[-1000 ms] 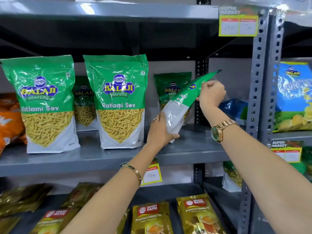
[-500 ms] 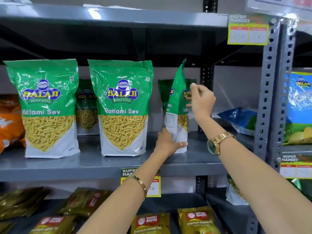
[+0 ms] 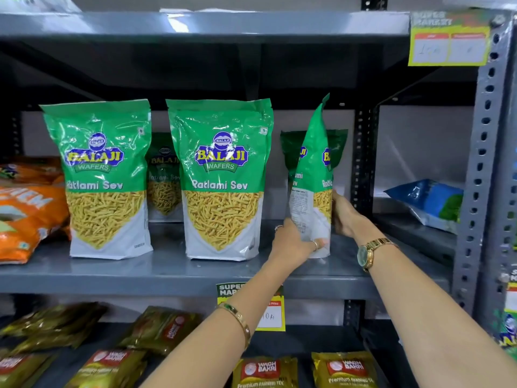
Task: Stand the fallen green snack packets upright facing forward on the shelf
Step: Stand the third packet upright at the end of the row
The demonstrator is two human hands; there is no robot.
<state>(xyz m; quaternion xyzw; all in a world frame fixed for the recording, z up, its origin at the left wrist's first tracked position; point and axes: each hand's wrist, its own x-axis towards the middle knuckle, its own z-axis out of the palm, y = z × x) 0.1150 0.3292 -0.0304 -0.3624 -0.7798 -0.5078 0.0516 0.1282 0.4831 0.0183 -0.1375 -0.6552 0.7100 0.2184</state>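
Two green Ratlami Sev packets stand upright facing forward on the grey shelf [image 3: 167, 271]: one at the left [image 3: 100, 180], one in the middle [image 3: 223, 180]. A third green packet [image 3: 313, 169] stands on its base at the right, turned edge-on so its side faces me. My left hand [image 3: 293, 243] grips its lower left corner. My right hand [image 3: 345, 215] holds its lower right side. Behind it stands a darker green packet [image 3: 340, 144], mostly hidden. Another green packet [image 3: 163, 177] stands at the back between the front two.
Orange packets [image 3: 25, 214] lie at the shelf's left end. A blue packet [image 3: 428, 203] lies on the neighbouring shelf, past the perforated post [image 3: 481, 169]. Tea packets [image 3: 265, 371] fill the lower shelf. A price tag [image 3: 270, 315] hangs on the shelf edge.
The held packet went from tilted in the air to standing on the shelf. My right hand dropped from its top edge to its lower right side.
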